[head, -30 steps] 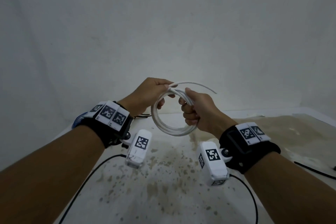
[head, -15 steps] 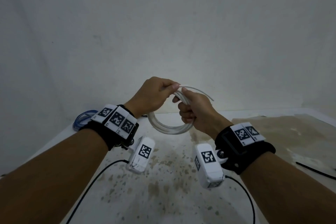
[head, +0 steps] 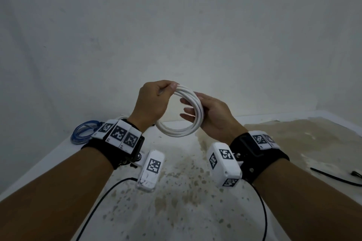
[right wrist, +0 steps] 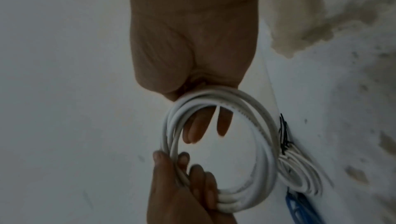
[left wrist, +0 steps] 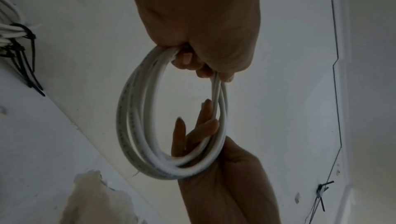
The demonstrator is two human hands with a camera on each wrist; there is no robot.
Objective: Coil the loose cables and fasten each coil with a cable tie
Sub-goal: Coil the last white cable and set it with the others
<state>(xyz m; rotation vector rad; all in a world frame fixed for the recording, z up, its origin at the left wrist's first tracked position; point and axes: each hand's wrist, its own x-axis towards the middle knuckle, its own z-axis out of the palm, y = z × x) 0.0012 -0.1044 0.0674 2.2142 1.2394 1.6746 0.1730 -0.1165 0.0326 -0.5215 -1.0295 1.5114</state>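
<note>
A white cable coil (head: 177, 133) of several loops hangs upright in the air over the table. My left hand (head: 168, 90) grips its top, fingers and thumb curled round the bundled strands (left wrist: 163, 53). My right hand (head: 189, 108) is at the coil's right side. Its fingers (right wrist: 201, 126) are straight and pass through the ring, and the strands lie across the palm. In the right wrist view my left hand (right wrist: 184, 182) is at the bottom, holding the coil (right wrist: 263, 151). No tie shows on this coil.
A blue cable coil (head: 84, 131) lies at the table's far left corner. Beside it sits a white coil (left wrist: 10, 31) bound with black ties. A loose black cable tie (head: 333, 177) lies on the stained tabletop (head: 186, 191) at the right. A wall stands close behind.
My right hand has let go its fist grip on the coil and straightened its fingers through the ring. The loose cable end that stuck out rightward no longer shows. My left hand keeps hold.
</note>
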